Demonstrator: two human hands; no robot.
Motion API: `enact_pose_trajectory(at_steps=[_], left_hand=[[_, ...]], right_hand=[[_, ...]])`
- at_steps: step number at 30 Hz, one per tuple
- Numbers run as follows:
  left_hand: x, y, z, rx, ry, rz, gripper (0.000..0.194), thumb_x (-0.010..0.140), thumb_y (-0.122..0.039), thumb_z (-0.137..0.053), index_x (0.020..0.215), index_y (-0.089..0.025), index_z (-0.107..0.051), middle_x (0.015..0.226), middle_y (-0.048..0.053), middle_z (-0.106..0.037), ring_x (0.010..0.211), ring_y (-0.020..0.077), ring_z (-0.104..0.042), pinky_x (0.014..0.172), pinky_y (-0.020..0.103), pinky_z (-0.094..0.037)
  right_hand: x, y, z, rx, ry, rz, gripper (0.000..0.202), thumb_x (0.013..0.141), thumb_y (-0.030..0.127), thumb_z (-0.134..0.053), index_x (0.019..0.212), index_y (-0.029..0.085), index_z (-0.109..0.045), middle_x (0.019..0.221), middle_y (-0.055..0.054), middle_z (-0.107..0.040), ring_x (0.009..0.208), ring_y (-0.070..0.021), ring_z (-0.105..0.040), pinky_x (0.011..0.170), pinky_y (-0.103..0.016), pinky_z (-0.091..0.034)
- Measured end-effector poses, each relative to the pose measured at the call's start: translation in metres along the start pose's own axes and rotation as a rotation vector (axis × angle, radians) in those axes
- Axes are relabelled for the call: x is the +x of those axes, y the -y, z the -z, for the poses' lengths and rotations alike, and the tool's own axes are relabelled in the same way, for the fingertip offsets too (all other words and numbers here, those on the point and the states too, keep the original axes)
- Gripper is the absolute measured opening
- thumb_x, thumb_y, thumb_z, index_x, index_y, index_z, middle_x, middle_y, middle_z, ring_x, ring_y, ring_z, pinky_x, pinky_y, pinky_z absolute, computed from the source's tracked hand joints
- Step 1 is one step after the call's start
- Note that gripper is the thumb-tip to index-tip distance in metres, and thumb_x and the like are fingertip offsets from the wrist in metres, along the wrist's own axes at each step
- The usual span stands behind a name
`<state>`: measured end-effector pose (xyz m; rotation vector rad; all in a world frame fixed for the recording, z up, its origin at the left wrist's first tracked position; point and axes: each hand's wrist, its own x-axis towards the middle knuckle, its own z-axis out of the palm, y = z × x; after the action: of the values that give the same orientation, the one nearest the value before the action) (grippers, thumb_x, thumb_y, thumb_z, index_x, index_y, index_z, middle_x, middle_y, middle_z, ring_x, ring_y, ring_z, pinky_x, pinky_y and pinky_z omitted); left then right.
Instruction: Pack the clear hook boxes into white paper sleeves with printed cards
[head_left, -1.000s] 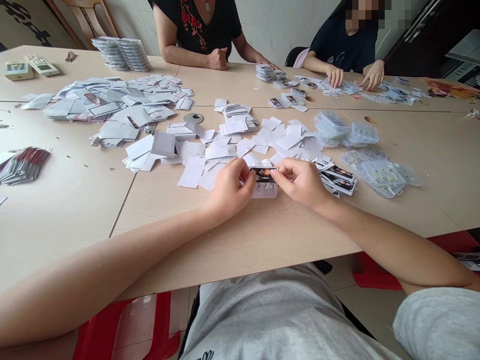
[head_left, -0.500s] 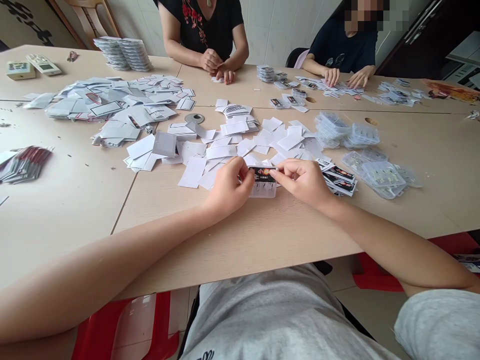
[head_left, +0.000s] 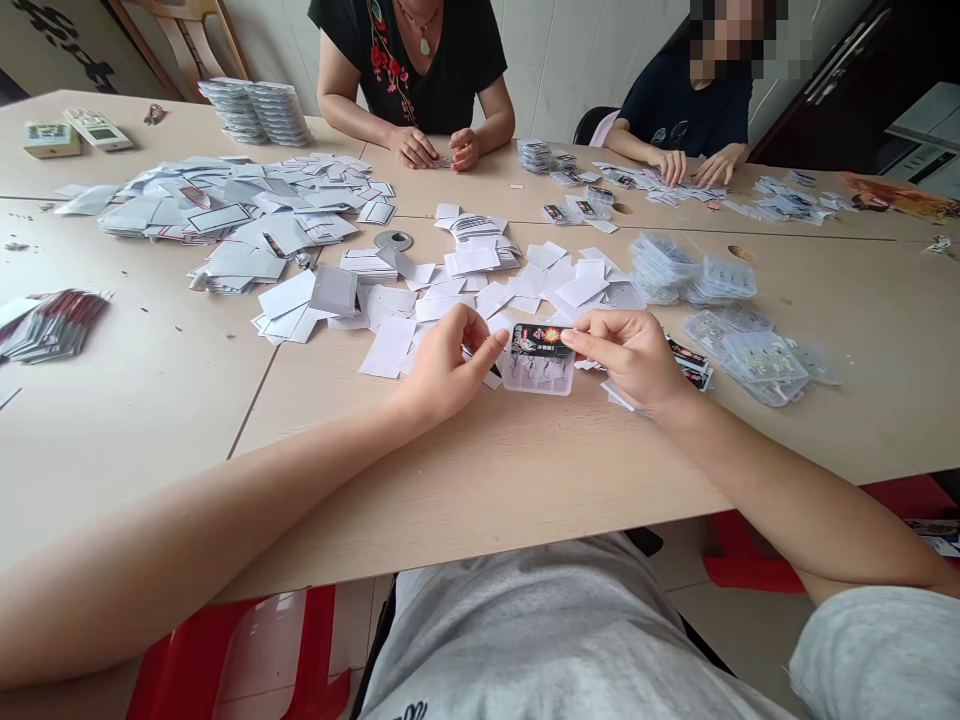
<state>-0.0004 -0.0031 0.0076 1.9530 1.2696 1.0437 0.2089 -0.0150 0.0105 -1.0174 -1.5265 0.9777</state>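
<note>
My right hand (head_left: pixel 626 358) pinches the upper right corner of a small clear plastic box (head_left: pixel 549 376), held just above the table. A black printed card with an orange burst lies across its upper part, and small dark hook-like pieces show in its compartments. My left hand (head_left: pixel 450 365) is at the box's left edge, fingers curled and thumb tip close to or touching it. Something dark with a pale edge shows under those fingers; I cannot make out what it is. Black printed cards (head_left: pixel 688 362) lie partly hidden behind my right hand.
White paper cards (head_left: pixel 442 305) spread beyond my hands, with a larger heap (head_left: pixel 225 210) further left. Clear boxes (head_left: pixel 765 360) are piled at the right. A roll of tape (head_left: pixel 393 240) lies mid-table. Two people work across the table (head_left: pixel 390 500).
The box has shifted slightly right and tipped so more of its face shows. My left thumb has moved off its upper left corner. The near co-worker's hands have moved apart.
</note>
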Motion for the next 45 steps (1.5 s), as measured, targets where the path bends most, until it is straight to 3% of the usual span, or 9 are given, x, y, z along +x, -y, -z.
enact_pose_trajectory(at_steps=[3,7,14,21,26,29,33,37,45], left_hand=[[-0.002,-0.002,-0.004,-0.157,0.064,-0.011,0.03,0.082,-0.048,-0.057,0.087,-0.019,-0.05,0.073,0.001,-0.055,0.062,0.0114,-0.047,0.055,0.025,-0.037],[-0.005,-0.01,-0.007,-0.12,0.173,0.058,0.037,0.072,-0.051,-0.068,0.069,-0.017,-0.052,0.059,-0.003,-0.047,0.054,0.0091,-0.039,0.047,0.024,-0.03],[-0.002,-0.01,-0.003,-0.459,0.312,0.155,0.033,0.084,-0.047,-0.055,0.075,-0.016,-0.061,0.07,0.002,-0.058,0.061,0.011,-0.049,0.054,0.025,-0.039],[0.003,-0.004,-0.002,-0.616,0.301,0.206,0.039,0.08,-0.053,-0.058,0.068,-0.016,-0.06,0.066,0.005,-0.06,0.062,0.0156,-0.058,0.059,0.031,-0.047],[0.003,0.0,-0.002,-0.56,0.367,0.204,0.035,0.083,-0.048,-0.056,0.072,-0.015,-0.058,0.066,0.002,-0.058,0.06,0.0119,-0.056,0.058,0.027,-0.046],[0.003,0.001,-0.001,-0.472,0.397,0.18,0.035,0.085,-0.045,-0.055,0.07,-0.013,-0.056,0.064,0.001,-0.055,0.059,0.0105,-0.054,0.056,0.024,-0.043],[0.002,0.001,0.0,-0.426,0.372,0.135,0.037,0.086,-0.046,-0.053,0.072,-0.012,-0.055,0.063,0.0,-0.054,0.058,0.009,-0.051,0.055,0.022,-0.042],[0.001,0.0,-0.001,-0.424,0.362,0.131,0.037,0.086,-0.047,-0.054,0.071,-0.012,-0.054,0.061,-0.001,-0.054,0.056,0.0079,-0.05,0.053,0.02,-0.04],[0.002,-0.001,-0.001,-0.462,0.341,0.125,0.035,0.084,-0.045,-0.056,0.076,-0.012,-0.056,0.064,-0.001,-0.054,0.057,0.0084,-0.053,0.053,0.019,-0.043]], right_hand=[[-0.003,0.003,-0.006,-0.05,0.027,0.013,0.046,0.074,0.029,-0.069,0.047,0.018,-0.033,0.06,0.001,-0.054,0.057,-0.0102,-0.049,0.057,-0.027,-0.04],[-0.01,0.009,-0.015,-0.155,0.097,0.055,0.046,0.076,0.029,-0.067,0.048,0.018,-0.031,0.063,0.0,-0.055,0.061,-0.0115,-0.048,0.057,-0.028,-0.038],[-0.009,0.009,-0.011,-0.085,0.104,0.048,0.044,0.075,0.025,-0.067,0.048,0.018,-0.032,0.061,0.001,-0.051,0.058,-0.0101,-0.044,0.058,-0.028,-0.037],[-0.005,0.004,-0.006,0.041,0.051,0.008,0.046,0.074,0.027,-0.07,0.046,0.017,-0.035,0.058,0.002,-0.051,0.055,-0.0089,-0.045,0.055,-0.026,-0.037],[-0.004,-0.001,-0.007,0.061,-0.034,-0.021,0.046,0.073,0.03,-0.071,0.048,0.018,-0.035,0.058,0.003,-0.049,0.055,-0.0087,-0.048,0.055,-0.025,-0.042],[-0.003,0.001,-0.007,0.185,-0.063,-0.157,0.038,0.074,0.042,-0.07,0.064,0.02,-0.041,0.062,0.004,-0.052,0.058,-0.0107,-0.055,0.055,-0.025,-0.047],[-0.002,0.006,-0.003,0.13,0.074,-0.289,0.037,0.079,0.057,-0.058,0.081,0.021,-0.048,0.066,0.001,-0.062,0.054,-0.0119,-0.059,0.047,-0.022,-0.044],[-0.002,0.009,0.003,-0.109,0.274,-0.294,0.039,0.081,0.053,-0.059,0.069,0.017,-0.053,0.052,0.0,-0.06,0.044,-0.0091,-0.054,0.043,-0.021,-0.04],[-0.003,0.017,0.005,-0.082,0.337,-0.305,0.032,0.076,0.044,-0.068,0.087,0.015,-0.06,0.063,0.001,-0.059,0.054,-0.0083,-0.053,0.049,-0.02,-0.044]])
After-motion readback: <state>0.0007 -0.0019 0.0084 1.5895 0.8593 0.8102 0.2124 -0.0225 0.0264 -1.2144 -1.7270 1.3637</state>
